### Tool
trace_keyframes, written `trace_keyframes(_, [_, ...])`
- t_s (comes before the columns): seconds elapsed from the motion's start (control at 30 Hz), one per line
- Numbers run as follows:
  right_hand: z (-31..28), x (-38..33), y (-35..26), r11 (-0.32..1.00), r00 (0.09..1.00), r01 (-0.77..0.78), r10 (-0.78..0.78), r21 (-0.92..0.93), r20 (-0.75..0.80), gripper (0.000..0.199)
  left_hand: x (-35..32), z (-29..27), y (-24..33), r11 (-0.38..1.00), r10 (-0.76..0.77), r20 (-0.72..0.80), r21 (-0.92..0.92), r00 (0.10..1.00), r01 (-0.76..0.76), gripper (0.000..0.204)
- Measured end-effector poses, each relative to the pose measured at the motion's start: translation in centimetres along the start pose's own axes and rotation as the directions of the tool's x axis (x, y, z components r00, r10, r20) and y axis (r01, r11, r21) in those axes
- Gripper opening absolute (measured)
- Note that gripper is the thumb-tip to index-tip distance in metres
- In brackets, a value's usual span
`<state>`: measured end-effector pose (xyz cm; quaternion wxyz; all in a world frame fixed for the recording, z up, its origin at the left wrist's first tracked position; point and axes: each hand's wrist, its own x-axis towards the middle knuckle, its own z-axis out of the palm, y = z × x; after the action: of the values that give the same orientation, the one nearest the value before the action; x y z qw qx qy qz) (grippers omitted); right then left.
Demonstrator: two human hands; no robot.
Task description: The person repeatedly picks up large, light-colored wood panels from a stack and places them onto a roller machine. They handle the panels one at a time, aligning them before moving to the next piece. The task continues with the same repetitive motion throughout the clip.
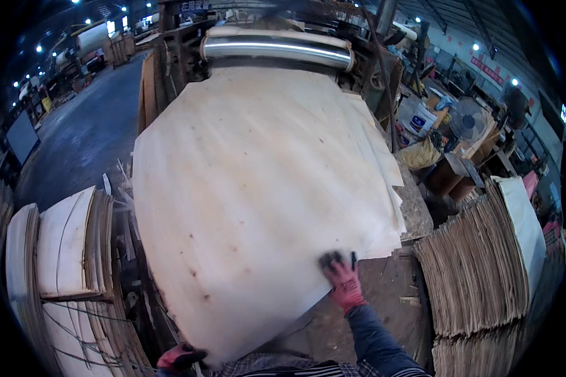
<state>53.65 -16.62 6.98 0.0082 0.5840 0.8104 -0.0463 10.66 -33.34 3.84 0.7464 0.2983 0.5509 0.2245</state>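
Observation:
A large pale wood veneer sheet with small brown knots lies spread before me, its far end close to a shiny metal roller. More veneer sheets stick out beneath its right edge. My right hand, in a pink glove with dark fingertips, rests on the near right part of the sheet, fingers stretched out and slightly blurred. At the near left corner, my left hand, gloved alike, has its fingers curled at the sheet's edge. Its thumb side is partly hidden.
Tall veneer stacks stand at the right and left. A white bucket and a fan are at the back right. Grey floor stretches along the left, and wood scraps lie beside the sheet.

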Motion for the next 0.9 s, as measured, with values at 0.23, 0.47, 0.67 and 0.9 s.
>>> trace_keyframes(0.23, [5.6,-6.0,2.7,0.067,0.455,0.112,0.883,0.991,-0.111,0.051,10.4,12.3,1.8,0.978,0.132,0.565,0.061,0.815,-0.201,0.055])
trace_keyframes(0.47, [4.9,-13.0,-3.3,0.431,0.950,-0.156,0.310,0.889,0.017,0.037,16.3,14.5,-0.5,0.931,0.011,0.511,-0.320,0.859,0.179,0.064])
trace_keyframes(0.67, [-3.9,-12.5,-6.2,-0.842,0.841,0.320,0.463,0.434,0.280,0.036,11.7,5.6,13.4,0.569,0.638,0.102,-0.730,0.763,-0.378,0.063])
trace_keyframes(0.9, [-10.7,-11.2,-9.8,-0.341,0.947,-0.087,0.264,0.936,0.184,0.036,10.9,-1.9,22.0,0.612,0.759,-0.199,-0.107,0.620,-0.784,0.046])
